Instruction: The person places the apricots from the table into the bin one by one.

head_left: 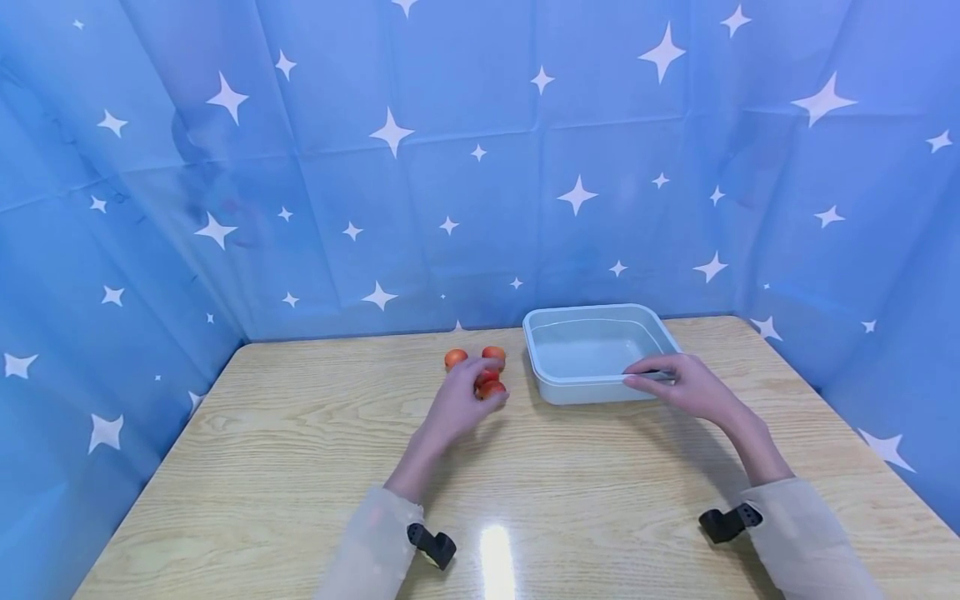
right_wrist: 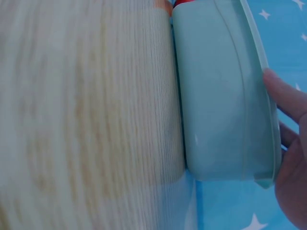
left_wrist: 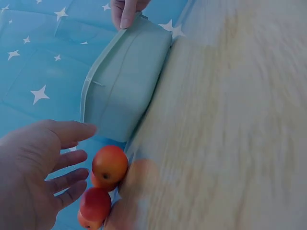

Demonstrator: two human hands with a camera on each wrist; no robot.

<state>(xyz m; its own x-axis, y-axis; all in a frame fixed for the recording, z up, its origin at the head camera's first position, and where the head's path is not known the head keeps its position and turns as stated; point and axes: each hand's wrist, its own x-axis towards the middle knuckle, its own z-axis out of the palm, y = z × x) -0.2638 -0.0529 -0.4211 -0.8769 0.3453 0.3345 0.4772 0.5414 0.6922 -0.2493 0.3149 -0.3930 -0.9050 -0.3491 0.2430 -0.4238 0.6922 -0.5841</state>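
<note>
Several small red-orange apples (head_left: pixel 455 358) lie in a loose cluster on the table, left of a pale blue plastic basin (head_left: pixel 581 392). My left hand (head_left: pixel 463 393) reaches over the cluster, its thumb and fingers spread apart around the nearer fruit. In the left wrist view a gap shows between these fingers and the closest apple (left_wrist: pixel 110 163); nothing is in the hand. At the basin's near right corner, my right hand (head_left: pixel 686 385) pinches the rim, thumb outside and fingers over the inner side. The basin looks bare inside and sits upright.
The wood-grain table (head_left: pixel 300 467) ends at the back against a blue curtain (head_left: pixel 480 192) with white stars. The curtain also rises along both sides. A small black camera (head_left: pixel 432 546) is strapped to each sleeve.
</note>
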